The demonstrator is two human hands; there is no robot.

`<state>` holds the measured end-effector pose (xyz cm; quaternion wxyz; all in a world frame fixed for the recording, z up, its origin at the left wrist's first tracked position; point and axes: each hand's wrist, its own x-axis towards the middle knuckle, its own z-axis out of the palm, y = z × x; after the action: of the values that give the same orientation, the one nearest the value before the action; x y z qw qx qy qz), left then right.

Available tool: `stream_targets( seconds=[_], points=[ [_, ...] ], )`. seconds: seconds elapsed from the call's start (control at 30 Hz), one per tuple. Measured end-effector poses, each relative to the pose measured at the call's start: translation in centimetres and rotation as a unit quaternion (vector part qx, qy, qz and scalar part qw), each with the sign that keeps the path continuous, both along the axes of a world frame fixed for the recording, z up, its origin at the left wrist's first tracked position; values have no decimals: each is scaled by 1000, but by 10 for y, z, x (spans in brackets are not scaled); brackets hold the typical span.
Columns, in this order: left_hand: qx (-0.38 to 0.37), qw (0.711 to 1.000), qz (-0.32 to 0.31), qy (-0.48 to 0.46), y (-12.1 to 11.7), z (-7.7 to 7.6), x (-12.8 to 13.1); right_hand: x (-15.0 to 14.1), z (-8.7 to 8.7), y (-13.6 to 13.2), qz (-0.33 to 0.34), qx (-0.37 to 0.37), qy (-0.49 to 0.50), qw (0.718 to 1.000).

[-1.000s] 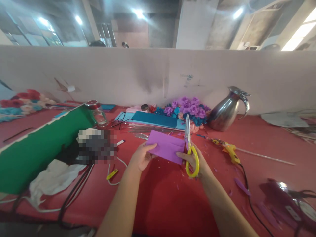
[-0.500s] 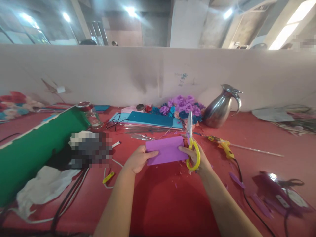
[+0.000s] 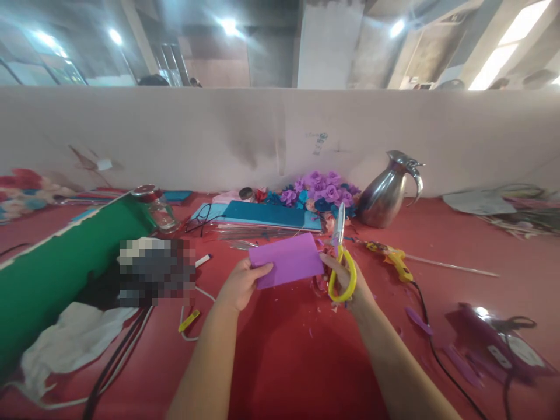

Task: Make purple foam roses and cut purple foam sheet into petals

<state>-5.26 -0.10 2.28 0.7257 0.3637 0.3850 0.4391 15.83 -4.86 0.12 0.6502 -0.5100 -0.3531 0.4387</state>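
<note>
My left hand [image 3: 240,284] pinches the left end of a flat purple sheet [image 3: 289,261], thumb on top. The sheet is held above the red table, its right end a little raised. In my right hand [image 3: 350,279] is a pair of scissors [image 3: 343,271] with yellow handles, blades pointing up and away from me. The right thumb is close to the sheet's right edge; whether it touches cannot be made out. Small purple scraps lie on the table beneath and around the right hand.
Purple and blue flowers [image 3: 326,189] and blue sheets [image 3: 265,213] lie at the back. A steel jug [image 3: 385,195] stands by the wall. To the right are a yellow glue gun [image 3: 398,265] and its cord. A green box [image 3: 65,262] and glass jar [image 3: 161,211] occupy the left.
The sheet has shifted slightly left and tilted, its right end moving away from the right thumb. My right hand still has the scissors, with the blades leaning a bit more to the right.
</note>
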Motion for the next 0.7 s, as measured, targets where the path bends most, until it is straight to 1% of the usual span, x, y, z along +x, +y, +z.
stream_targets(
  seconds=[0.07,0.1,0.13,0.17,0.23,0.27,0.3,0.37,0.5,0.57,0.6,0.63,0.67,0.7],
  points=[
    [-18,994,98,-35,5,1,-2,5,2,-4,-5,-2,-78,997],
    [-22,986,153,-58,8,3,-4,9,5,-6,-11,-10,-138,990],
    [-22,975,203,-82,11,5,-6,11,7,-9,-15,-25,-214,976],
    [-18,964,245,-102,13,8,-8,14,11,-13,-12,-44,-301,952],
    [-9,944,304,-126,16,14,-13,15,17,-23,24,-84,-473,877],
    [-7,939,317,-132,16,16,-15,14,19,-28,55,-96,-527,843],
    [-6,936,324,-135,16,17,-16,12,21,-33,86,-101,-564,815],
    [-6,939,316,-134,16,18,-17,7,22,-44,131,-101,-606,778],
    [-1,961,258,-103,13,9,-12,0,20,-59,178,-105,-642,738],
    [1,973,217,-83,11,3,-7,1,22,-62,182,-104,-660,721],
    [4,977,200,-73,10,1,-4,2,25,-62,171,-102,-669,716],
    [7,981,180,-64,9,-1,-1,3,27,-60,148,-94,-673,718],
    [12,985,165,-57,7,-3,1,4,29,-57,118,-77,-670,729],
    [16,987,150,-50,6,-4,4,5,31,-53,82,-46,-657,748]
  ],
)
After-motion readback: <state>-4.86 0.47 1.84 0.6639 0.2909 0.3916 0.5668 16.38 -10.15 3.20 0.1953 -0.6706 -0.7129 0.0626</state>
